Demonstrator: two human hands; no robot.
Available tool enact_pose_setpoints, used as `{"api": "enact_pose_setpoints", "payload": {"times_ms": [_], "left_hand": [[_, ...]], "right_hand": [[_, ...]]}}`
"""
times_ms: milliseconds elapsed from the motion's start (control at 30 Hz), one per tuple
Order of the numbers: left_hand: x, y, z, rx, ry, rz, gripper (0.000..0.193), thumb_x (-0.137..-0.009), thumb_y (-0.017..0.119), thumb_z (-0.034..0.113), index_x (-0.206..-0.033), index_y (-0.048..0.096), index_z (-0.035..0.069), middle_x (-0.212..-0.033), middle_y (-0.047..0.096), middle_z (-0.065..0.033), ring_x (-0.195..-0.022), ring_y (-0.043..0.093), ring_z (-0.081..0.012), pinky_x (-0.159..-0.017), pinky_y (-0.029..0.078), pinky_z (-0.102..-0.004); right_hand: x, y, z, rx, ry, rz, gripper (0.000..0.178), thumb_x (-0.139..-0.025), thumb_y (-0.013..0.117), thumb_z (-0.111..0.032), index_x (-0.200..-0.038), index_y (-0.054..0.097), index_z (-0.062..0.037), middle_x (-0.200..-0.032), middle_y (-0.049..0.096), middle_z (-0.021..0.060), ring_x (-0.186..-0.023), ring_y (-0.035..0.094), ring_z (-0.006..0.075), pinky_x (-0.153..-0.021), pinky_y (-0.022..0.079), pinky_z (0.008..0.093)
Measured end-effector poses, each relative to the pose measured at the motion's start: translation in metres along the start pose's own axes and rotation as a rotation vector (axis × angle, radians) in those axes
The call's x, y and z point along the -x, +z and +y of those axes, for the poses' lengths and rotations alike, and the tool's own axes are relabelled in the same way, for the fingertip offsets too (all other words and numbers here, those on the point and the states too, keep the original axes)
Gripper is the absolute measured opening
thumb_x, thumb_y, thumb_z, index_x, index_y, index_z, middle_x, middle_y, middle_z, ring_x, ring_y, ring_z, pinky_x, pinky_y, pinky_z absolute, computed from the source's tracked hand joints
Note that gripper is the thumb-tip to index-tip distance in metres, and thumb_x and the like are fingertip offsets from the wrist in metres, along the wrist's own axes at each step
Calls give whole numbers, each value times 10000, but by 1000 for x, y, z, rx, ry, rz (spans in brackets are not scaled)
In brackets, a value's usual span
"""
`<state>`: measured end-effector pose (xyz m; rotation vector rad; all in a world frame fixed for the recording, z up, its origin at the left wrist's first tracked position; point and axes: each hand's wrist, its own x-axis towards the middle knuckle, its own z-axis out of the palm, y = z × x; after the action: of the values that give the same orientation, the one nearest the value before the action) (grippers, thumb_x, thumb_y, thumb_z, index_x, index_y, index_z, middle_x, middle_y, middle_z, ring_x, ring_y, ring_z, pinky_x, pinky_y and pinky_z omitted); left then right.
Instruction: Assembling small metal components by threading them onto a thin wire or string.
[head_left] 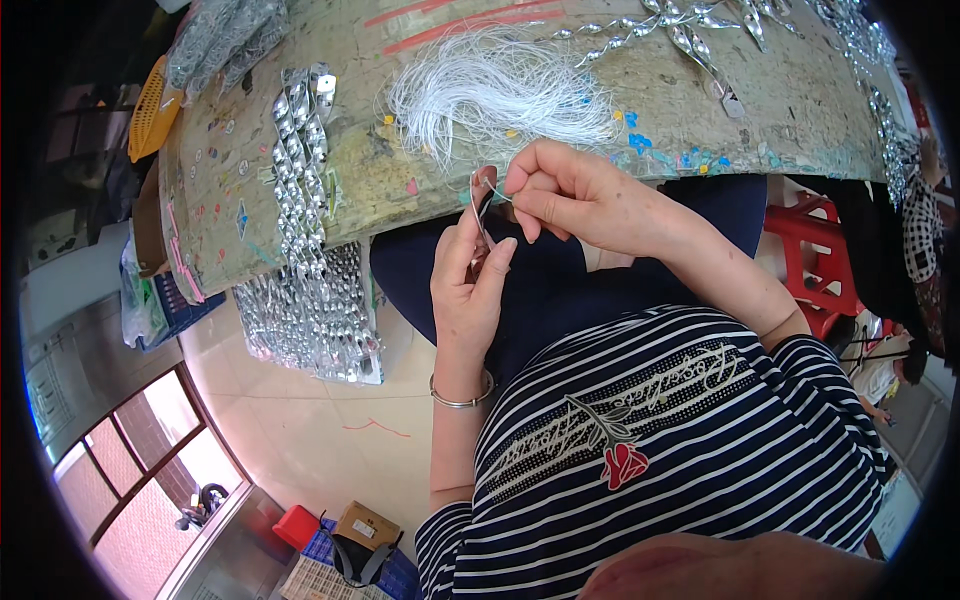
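Over my lap at the table's near edge, my left hand (467, 295) pinches a shiny silver strip (478, 212) upright between thumb and fingers. My right hand (585, 198) is closed beside the strip's upper end, with a thin pale string (501, 195) between thumb and forefinger. The string runs to the top of the strip; whether it passes through a hole there is too small to tell. Just beyond my hands, a loose bundle of white strings (480, 95) lies on the table. To its left is a row of twisted silver spirals (300, 165).
The worn table (370, 180) spans the far side. More silver spirals (690, 45) lie at the far right, and a sheet of them (310, 320) hangs below the left edge. A yellow basket (147, 110) stands far left; a red stool (812, 250) is at right.
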<state>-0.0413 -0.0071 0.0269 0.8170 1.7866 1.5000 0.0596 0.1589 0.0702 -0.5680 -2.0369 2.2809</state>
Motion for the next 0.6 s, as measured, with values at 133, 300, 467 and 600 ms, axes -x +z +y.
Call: {"api": "enact_pose_setpoints", "payload": {"times_ms": [133, 300, 467, 600], "left_hand": [[0, 0, 0, 20, -23, -3, 554, -826, 658, -1, -1351, 491, 58, -824, 429, 14, -708, 416, -74, -609, 371, -203], [-1, 0, -2, -1, -1, -9, 554, -821, 660, -2, -1347, 497, 62, -802, 425, 15, -701, 415, -75, -606, 370, -203], [0, 0, -3, -10, 27, -18, 554, -815, 662, -5, -1341, 505, 65, -788, 420, 15, -694, 412, -78, -609, 367, -205], [0, -1, -5, -11, 20, -35, 532, -819, 655, -11, -1328, 519, 62, -807, 441, 8, -706, 442, -72, -596, 392, -199]], "right_hand": [[1, 2, -1, 2, 24, 6, 116, -968, 470, -98, -1055, 474, -20, -728, 569, -1, -596, 442, 44, -564, 382, 184], [0, 0, 2, 4, 13, 14, 117, -970, 468, -99, -1058, 472, -22, -729, 567, -2, -596, 440, 44, -564, 380, 183], [-2, 0, 4, -19, -9, 17, 111, -971, 462, -84, -1065, 463, -25, -727, 564, -1, -582, 428, 40, -545, 370, 179], [-3, 1, 1, -59, -9, 49, 112, -970, 463, -76, -1070, 461, -25, -726, 565, 1, -580, 425, 33, -532, 364, 178]]}}
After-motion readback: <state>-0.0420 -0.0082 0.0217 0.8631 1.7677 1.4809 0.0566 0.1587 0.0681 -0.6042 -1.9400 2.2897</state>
